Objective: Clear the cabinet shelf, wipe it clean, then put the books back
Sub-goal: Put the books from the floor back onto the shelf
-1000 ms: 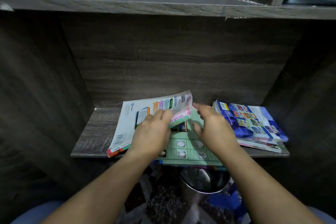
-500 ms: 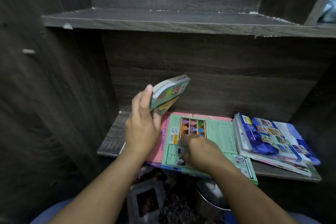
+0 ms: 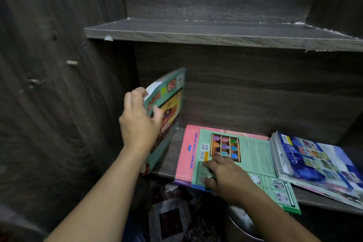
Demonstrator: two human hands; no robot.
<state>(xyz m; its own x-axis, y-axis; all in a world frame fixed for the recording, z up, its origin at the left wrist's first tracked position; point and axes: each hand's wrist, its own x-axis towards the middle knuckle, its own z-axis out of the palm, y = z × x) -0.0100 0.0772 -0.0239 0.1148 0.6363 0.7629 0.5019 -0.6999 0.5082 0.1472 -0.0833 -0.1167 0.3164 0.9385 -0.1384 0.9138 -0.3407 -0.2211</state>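
1. The left hand (image 3: 139, 122) gripped a teal book (image 3: 169, 104) at centre left of the frame. Its fingers curled over the top edge and the thumb lay on the cover.
2. That book stood tilted, almost upright, with its lower edge on the shelf (image 3: 172, 155) close beside the left cabinet wall.
3. The right hand (image 3: 227, 179) rested on a green book (image 3: 251, 155) at lower centre. Its fingers were bent against the cover, but I could not tell whether they pinched the front edge or only pressed down.
4. The green book lay flat on a pink book (image 3: 186, 155), and both overhung the shelf front. A blue stack (image 3: 314, 159) lay flat at the right, touching them.
5. Judged from this, the task looked late: a book being stood at the wall suggested putting back rather than clearing.
6. No cloth showed, so the wiping could not be confirmed.
7. The flat books probably remained to be stood up or straightened.
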